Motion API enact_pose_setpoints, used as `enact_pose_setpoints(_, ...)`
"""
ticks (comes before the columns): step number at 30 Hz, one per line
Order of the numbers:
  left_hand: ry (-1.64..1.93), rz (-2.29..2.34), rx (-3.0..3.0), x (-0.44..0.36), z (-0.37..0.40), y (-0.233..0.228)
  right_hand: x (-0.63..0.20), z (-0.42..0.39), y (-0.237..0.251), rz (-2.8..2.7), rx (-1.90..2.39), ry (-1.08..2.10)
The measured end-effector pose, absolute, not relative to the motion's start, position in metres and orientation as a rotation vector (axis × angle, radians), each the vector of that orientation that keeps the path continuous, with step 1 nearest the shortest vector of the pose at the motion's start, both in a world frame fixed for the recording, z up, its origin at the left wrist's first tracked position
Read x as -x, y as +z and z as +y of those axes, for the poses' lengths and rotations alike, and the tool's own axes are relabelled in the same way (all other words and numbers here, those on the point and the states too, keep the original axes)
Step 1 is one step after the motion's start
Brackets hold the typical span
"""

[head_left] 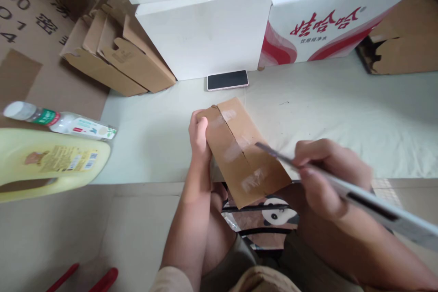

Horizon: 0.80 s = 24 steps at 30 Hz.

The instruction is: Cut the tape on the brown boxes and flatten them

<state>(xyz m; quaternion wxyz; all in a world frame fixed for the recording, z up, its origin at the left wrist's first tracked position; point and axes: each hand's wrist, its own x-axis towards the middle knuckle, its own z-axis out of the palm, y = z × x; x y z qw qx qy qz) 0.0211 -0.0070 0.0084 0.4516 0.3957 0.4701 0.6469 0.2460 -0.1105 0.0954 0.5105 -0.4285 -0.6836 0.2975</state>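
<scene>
A small brown cardboard box [239,146] with clear tape along its top seam is held above my lap. My left hand [198,134] grips the box's left edge, thumb on top. My right hand [325,173] is closed around a long utility knife [362,196] with a grey-white handle. The knife's thin blade tip rests on the box's top near the taped seam at the right side.
A phone [227,80] lies face up on the pale floor mat beyond the box. White cartons [205,32] and a red-printed carton [328,23] stand behind. Flattened cardboard [116,59] leans at the left. A yellow jug [48,162] and a clear bottle [65,121] lie at far left. Red handles [89,278] show at the bottom left.
</scene>
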Motion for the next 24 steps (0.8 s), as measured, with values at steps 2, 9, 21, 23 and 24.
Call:
enact_pose_setpoints(2, 1.607, 1.149, -0.959, -0.024, -0.007, 0.011, -0.234, -0.109, 0.104, -1.819, 0.914, 0.622)
enact_pose_setpoints(9, 1.599, 1.145, -0.949, -0.026, -0.008, 0.013, -0.228, -0.107, 0.11, -1.975, 0.857, 0.524)
enact_pose_setpoints(21, 1.625, 1.176, -0.929, -0.028, -0.002, 0.014, -0.216, -0.139, 0.106, -2.047, 0.905, 0.29)
enact_pose_setpoints(23, 1.621, 1.186, -0.945, -0.028, -0.001, 0.015, -0.217, -0.142, 0.103, -2.037, 0.9, 0.278)
enact_pose_setpoints(24, 1.62, 1.191, -0.955, -0.028, 0.0, 0.015, -0.217, -0.142, 0.102, -2.035, 0.897, 0.268)
